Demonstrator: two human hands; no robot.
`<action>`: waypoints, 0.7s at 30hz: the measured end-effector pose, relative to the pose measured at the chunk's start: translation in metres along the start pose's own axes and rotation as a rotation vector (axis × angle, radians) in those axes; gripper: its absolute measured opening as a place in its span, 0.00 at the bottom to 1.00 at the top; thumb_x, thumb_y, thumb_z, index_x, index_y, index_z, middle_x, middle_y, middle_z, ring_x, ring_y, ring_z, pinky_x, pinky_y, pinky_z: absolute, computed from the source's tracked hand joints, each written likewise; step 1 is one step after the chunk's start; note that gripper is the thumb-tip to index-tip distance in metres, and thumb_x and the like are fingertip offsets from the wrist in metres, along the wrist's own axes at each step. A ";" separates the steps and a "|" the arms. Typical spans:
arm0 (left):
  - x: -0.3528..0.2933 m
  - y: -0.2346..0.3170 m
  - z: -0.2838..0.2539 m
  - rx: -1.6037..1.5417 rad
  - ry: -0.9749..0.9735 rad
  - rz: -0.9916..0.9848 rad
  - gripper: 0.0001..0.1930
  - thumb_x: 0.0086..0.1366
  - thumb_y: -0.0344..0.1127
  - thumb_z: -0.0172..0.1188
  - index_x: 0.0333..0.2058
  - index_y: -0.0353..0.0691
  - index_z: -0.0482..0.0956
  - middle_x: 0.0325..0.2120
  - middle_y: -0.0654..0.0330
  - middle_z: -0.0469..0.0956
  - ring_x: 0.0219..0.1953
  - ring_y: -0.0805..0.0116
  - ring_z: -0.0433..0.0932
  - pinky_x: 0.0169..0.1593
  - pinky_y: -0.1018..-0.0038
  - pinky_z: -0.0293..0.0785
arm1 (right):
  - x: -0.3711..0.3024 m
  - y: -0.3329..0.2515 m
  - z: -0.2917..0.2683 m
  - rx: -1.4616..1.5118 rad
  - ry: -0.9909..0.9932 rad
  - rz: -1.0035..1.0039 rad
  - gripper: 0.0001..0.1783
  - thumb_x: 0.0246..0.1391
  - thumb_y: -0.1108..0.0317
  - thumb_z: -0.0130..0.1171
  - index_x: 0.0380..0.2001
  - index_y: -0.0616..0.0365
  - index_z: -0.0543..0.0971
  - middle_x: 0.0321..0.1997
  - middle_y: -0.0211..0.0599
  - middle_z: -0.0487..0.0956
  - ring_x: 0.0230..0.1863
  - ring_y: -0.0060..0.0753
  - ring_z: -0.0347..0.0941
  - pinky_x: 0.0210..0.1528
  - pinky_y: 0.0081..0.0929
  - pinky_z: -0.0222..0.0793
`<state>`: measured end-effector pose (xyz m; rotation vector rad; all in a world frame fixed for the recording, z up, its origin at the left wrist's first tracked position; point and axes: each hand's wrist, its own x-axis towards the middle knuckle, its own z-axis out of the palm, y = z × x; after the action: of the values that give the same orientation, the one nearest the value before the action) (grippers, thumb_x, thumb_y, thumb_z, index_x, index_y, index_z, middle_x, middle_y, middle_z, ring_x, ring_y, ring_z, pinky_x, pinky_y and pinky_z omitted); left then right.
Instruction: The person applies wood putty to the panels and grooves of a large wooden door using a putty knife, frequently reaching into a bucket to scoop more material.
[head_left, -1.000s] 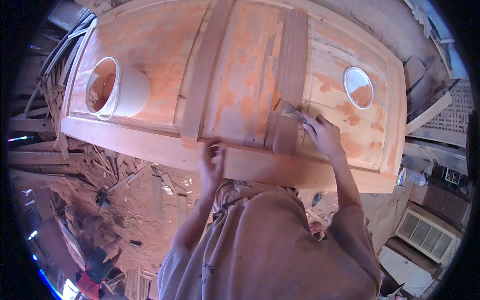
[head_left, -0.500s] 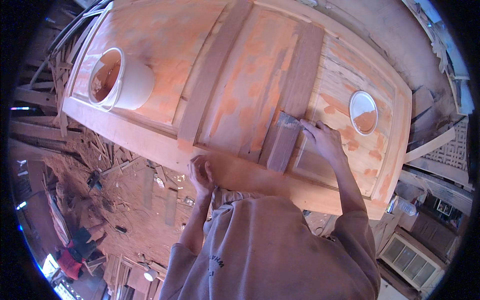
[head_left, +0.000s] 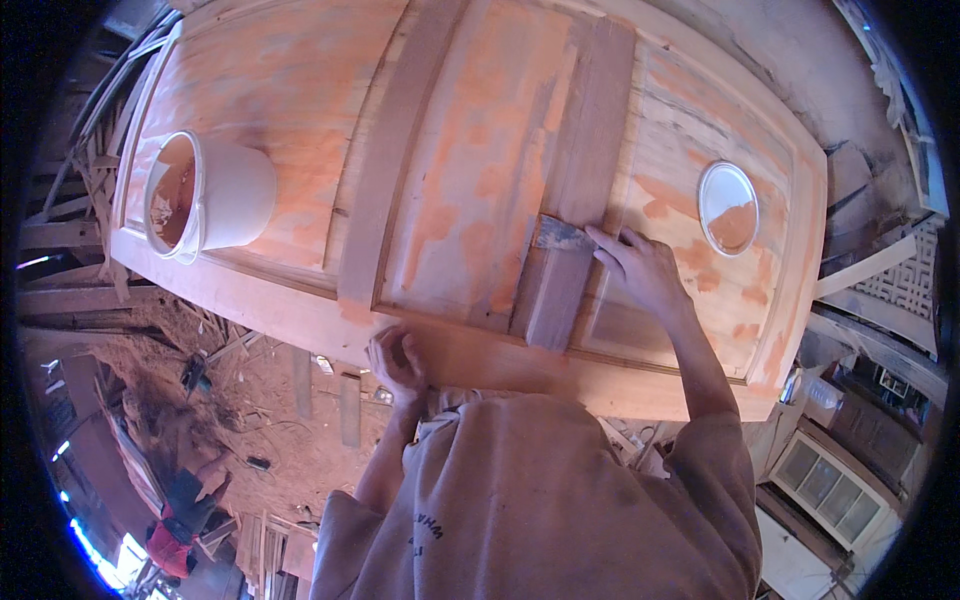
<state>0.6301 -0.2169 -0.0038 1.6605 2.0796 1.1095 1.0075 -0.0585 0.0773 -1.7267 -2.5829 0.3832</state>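
Observation:
My right hand (head_left: 645, 268) grips a putty knife (head_left: 563, 236). Its wide, smeared blade lies across the left edge of a brown cross rail on a large wooden panelled door (head_left: 450, 345); the handle is mostly hidden by the fingers. Near the door's front edge is my left hand (head_left: 398, 362), loosely curled and holding nothing, with a gap between thumb and fingers. Orange filler is smeared in patches over the door's panels.
A white bucket (head_left: 235, 195) with orange filler inside stands on the door's left part. A round white lid (head_left: 728, 208) carrying filler lies to the right. Wood scraps (head_left: 300, 380) and sawdust cover the floor at left. Another person (head_left: 175, 530) is at the lower left.
The view has turned a little, so the bucket sits farther left in the picture. My right hand keeps the putty knife on the same rail, shifted only slightly. My left hand stays by the front edge.

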 end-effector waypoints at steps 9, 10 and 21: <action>-0.003 -0.006 0.002 -0.034 0.021 -0.015 0.08 0.67 0.35 0.58 0.41 0.39 0.78 0.38 0.55 0.80 0.40 0.55 0.77 0.49 0.61 0.67 | -0.002 0.010 0.027 0.094 0.180 -0.069 0.21 0.61 0.49 0.58 0.55 0.38 0.79 0.36 0.39 0.82 0.34 0.44 0.81 0.36 0.41 0.79; -0.003 -0.005 0.002 -0.044 0.032 -0.015 0.07 0.67 0.35 0.58 0.41 0.39 0.78 0.38 0.55 0.80 0.40 0.55 0.77 0.49 0.61 0.67 | -0.002 0.011 0.029 0.094 0.177 -0.076 0.21 0.61 0.49 0.58 0.55 0.38 0.79 0.36 0.39 0.82 0.34 0.44 0.81 0.36 0.41 0.79; 0.001 -0.003 0.001 -0.007 0.052 0.007 0.07 0.67 0.35 0.59 0.40 0.40 0.78 0.37 0.56 0.81 0.38 0.57 0.78 0.47 0.63 0.68 | 0.011 0.019 -0.029 0.094 0.049 -0.005 0.19 0.59 0.57 0.61 0.53 0.43 0.81 0.28 0.38 0.76 0.26 0.42 0.76 0.30 0.37 0.74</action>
<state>0.6283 -0.2163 -0.0063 1.6537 2.1007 1.1722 1.0249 -0.0357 0.0997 -1.6779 -2.4924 0.4488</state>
